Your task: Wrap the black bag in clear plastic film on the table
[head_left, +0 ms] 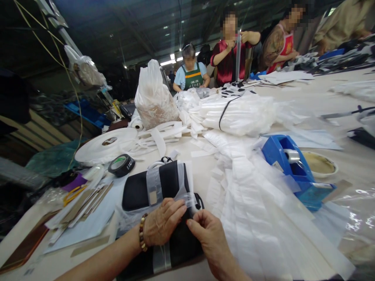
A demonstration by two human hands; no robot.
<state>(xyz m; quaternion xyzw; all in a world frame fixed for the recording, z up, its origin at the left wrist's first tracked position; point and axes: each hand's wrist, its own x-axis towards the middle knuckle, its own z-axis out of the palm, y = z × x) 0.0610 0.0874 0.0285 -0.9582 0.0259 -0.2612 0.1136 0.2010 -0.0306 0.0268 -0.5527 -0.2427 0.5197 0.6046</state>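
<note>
Two black bags overlap on the table, each with a band of clear plastic round it. The upper black bag (136, 191) lies flat beyond my hands. My left hand (164, 222), a beaded bracelet at its wrist, rests on the lower black bag (186, 244) with fingers stretched out over plastic wrap (184, 195). At that bag's right edge my right hand (209, 230) pinches a bit of white plastic, close to a black strap loop (199, 201). Its fingertips partly hide what they grip.
A blue tape dispenser (288, 160) stands right of stacked white plastic sleeves (249, 195). Black tape (121, 165), a white strip roll (107, 144) and yellow-handled scissors (74, 194) lie left. Behind are a filled plastic bag (155, 95) and several people across the table.
</note>
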